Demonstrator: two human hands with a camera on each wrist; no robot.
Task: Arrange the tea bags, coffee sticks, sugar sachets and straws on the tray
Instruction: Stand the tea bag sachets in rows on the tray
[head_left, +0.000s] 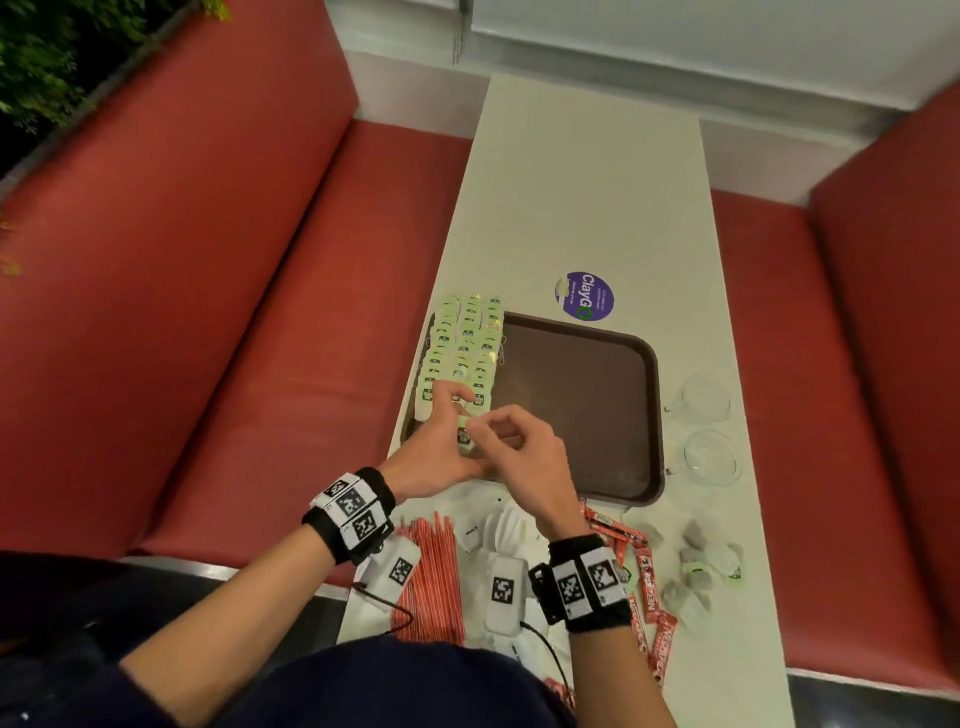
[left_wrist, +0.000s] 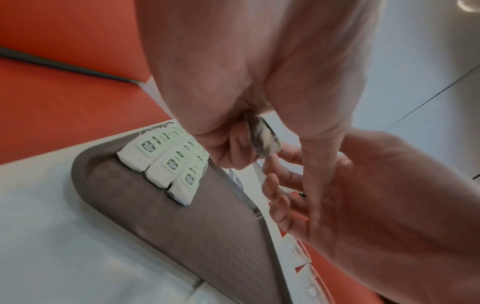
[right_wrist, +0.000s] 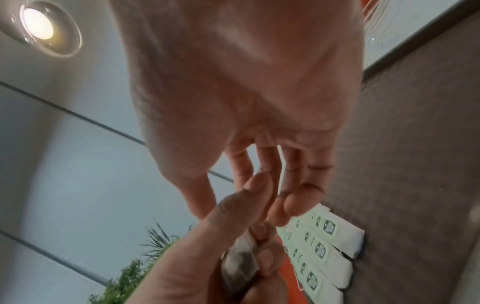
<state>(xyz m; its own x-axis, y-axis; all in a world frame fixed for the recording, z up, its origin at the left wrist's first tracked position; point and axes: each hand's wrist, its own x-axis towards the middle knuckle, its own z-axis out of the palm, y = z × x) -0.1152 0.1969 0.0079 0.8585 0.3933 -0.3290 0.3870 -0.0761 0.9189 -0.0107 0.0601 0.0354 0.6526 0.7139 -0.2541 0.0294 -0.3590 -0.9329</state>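
Three overlapping rows of tea bags (head_left: 462, 348) fill my tray (head_left: 582, 405) at nine o'clock; my left hand (head_left: 436, 452) pinches another tea bag (head_left: 464, 434) while my right hand (head_left: 519, 457) (fingertips curled) straightens its tag.

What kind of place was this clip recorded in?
Most likely a fast-food or cafe dining booth: red padded bench seats flank a narrow white table that carries a brown serving tray and a round clean-up sticker.
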